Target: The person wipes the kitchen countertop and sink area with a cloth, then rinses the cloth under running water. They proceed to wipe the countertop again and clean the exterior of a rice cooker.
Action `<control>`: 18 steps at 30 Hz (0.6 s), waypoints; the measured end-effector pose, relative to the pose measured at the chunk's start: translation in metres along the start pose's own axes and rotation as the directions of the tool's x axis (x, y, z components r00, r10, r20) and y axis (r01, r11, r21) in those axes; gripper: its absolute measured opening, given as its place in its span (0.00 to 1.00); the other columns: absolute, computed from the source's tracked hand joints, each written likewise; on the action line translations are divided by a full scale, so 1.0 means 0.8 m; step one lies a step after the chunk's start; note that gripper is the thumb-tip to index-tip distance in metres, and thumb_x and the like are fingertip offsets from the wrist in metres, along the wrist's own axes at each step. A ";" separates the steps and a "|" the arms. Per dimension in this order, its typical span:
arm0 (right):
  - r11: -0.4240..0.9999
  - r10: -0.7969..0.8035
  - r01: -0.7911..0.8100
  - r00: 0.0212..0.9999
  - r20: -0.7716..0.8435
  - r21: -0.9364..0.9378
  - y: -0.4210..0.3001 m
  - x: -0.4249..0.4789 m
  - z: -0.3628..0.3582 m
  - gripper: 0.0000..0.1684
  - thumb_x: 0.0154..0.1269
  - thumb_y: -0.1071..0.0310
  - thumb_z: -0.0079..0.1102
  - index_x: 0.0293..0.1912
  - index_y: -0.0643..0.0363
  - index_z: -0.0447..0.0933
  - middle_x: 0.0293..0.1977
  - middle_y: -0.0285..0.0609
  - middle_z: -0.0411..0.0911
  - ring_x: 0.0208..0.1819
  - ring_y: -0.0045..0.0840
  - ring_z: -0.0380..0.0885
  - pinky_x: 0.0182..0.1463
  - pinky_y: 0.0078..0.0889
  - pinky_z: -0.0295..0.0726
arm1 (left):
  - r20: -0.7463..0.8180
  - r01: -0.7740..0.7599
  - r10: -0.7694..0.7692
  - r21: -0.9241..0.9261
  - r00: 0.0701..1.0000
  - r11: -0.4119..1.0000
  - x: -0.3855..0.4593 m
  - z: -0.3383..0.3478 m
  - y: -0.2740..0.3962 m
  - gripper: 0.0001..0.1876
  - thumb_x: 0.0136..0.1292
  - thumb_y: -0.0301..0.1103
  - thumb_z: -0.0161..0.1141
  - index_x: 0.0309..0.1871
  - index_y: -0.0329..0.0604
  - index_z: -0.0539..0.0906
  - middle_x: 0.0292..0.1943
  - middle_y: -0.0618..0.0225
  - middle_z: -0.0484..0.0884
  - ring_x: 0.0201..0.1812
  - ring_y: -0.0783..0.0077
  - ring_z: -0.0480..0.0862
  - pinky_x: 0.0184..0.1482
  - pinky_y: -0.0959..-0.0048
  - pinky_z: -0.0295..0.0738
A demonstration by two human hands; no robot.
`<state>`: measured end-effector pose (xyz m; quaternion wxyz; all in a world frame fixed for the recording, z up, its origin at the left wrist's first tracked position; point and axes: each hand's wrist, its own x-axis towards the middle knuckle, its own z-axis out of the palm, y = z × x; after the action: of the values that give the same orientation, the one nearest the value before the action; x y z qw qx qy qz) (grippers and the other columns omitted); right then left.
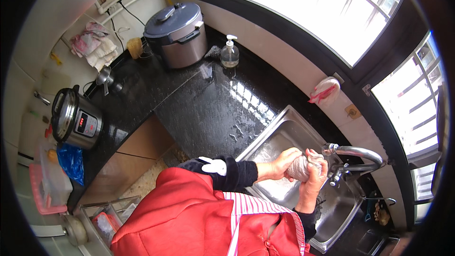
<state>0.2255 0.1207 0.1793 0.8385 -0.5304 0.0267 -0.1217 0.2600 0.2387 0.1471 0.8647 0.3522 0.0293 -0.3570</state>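
Note:
Over the stainless steel sink point(300, 133), my left hand point(282, 163) and my right hand point(312, 181) grip a crumpled greyish cloth point(298, 169) between them. The cloth is bunched tightly, and my fingers hide part of it. Close beyond my right hand stands a curved chrome faucet point(362, 151), its spout end just above the hands. Whether water runs from it, I cannot tell.
Wet black countertop point(202, 113) borders the sink. On it stand a soap pump bottle point(230, 53), a large electric pressure cooker point(176, 37), a smaller electric cooker point(78, 119) and a metal ladle point(105, 77). A folded cloth point(325, 90) hangs below the window.

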 end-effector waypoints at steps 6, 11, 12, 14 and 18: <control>0.594 -0.246 0.478 0.874 0.420 -0.647 -0.031 -0.017 0.043 0.09 0.42 0.82 0.56 0.28 0.60 0.74 0.29 0.42 0.76 0.32 0.29 0.75 0.39 0.27 0.73 | 0.259 0.287 -0.323 0.168 0.910 0.943 0.042 -0.027 -0.007 0.11 0.61 0.50 0.51 0.30 0.58 0.76 0.23 0.80 0.76 0.22 0.81 0.76 0.16 0.77 0.67; 0.274 -0.268 0.807 0.586 0.765 -0.523 -0.032 -0.020 0.049 0.12 0.29 0.81 0.57 0.23 0.60 0.72 0.25 0.41 0.74 0.28 0.34 0.76 0.33 0.32 0.75 | 0.396 0.342 -0.467 0.347 0.791 0.873 0.025 0.002 0.047 0.14 0.63 0.40 0.56 0.48 0.43 0.78 0.41 0.72 0.81 0.46 0.79 0.78 0.52 0.77 0.71; 0.256 -0.305 0.858 0.509 0.805 -0.445 -0.024 -0.021 0.060 0.14 0.25 0.79 0.57 0.22 0.60 0.71 0.24 0.40 0.74 0.27 0.32 0.76 0.33 0.32 0.75 | 0.436 0.357 -0.528 0.416 0.729 0.836 0.050 -0.017 0.026 0.14 0.64 0.40 0.56 0.47 0.42 0.77 0.41 0.72 0.80 0.45 0.81 0.76 0.50 0.78 0.71; 0.189 -0.265 0.902 0.427 0.864 -0.388 -0.018 -0.022 0.057 0.11 0.26 0.74 0.56 0.20 0.59 0.70 0.21 0.39 0.71 0.25 0.29 0.75 0.28 0.28 0.73 | 0.476 0.342 -0.610 0.536 0.633 0.772 0.056 -0.006 0.033 0.14 0.64 0.40 0.56 0.47 0.41 0.77 0.42 0.72 0.78 0.48 0.82 0.74 0.51 0.79 0.69; 0.128 -0.115 0.931 0.357 0.927 -0.342 -0.008 -0.031 0.040 0.10 0.25 0.69 0.56 0.17 0.56 0.67 0.18 0.36 0.67 0.22 0.28 0.71 0.24 0.28 0.70 | 0.508 0.211 -0.653 0.675 0.562 0.707 0.025 0.022 0.072 0.16 0.63 0.43 0.56 0.48 0.42 0.77 0.45 0.71 0.78 0.50 0.80 0.73 0.52 0.77 0.67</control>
<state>0.2062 0.1523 0.1968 0.2221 -0.8330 -0.4664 -0.1978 0.3079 0.2444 0.1880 0.5437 0.3928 -0.3233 -0.6675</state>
